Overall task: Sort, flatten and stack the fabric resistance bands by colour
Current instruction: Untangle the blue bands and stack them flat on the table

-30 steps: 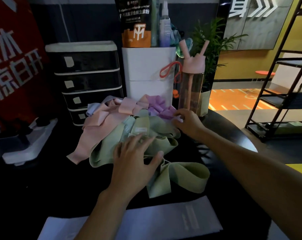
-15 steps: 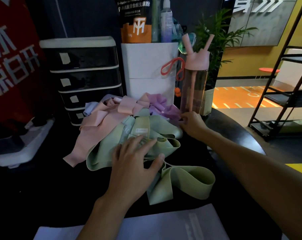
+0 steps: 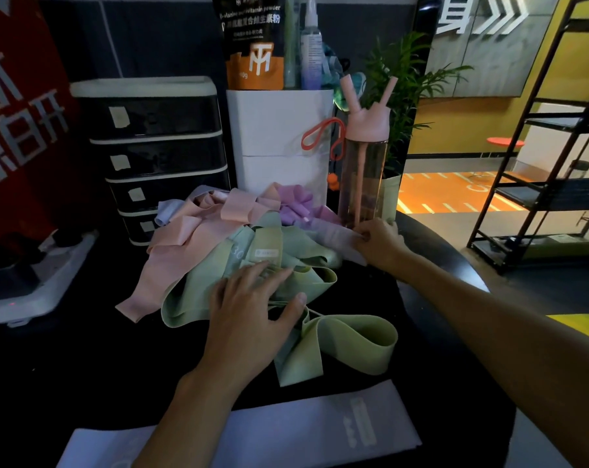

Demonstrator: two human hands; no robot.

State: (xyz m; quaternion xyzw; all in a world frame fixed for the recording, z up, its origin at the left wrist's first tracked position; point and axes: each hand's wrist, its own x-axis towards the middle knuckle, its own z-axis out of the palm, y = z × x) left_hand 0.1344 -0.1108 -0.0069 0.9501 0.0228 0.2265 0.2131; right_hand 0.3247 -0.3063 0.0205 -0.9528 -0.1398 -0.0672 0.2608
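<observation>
The tangle of fabric resistance bands sits in the middle of the black table [image 3: 50,366], just in front of a white box [image 3: 279,136] and a black drawer unit [image 3: 158,143]. The green bands [image 3: 198,285] make up the near part of the heap, and one of them, a green loop [image 3: 354,342], spills out toward the person. The pink bands [image 3: 185,238] trail off to the left, and the purple bands [image 3: 293,204] are bunched at the back against the box.

The left hand [image 3: 252,312] lies flat on the green bands with its fingers spread, pressing them down without gripping anything. The right hand [image 3: 377,241] is further back, just beside the foot of a pink water bottle [image 3: 364,170]. Its thumb and fingers pinch the end of a pale lavender band [image 3: 333,238], which stretches from the purple bunch across the top of the green ones.

Nearest the person, a flattened lavender band [image 3: 286,430] lies straight along the table edge, apart from the heap. A white power strip [image 3: 40,278] rests at the far left, and a potted plant [image 3: 404,79] stands behind the bottle.
</observation>
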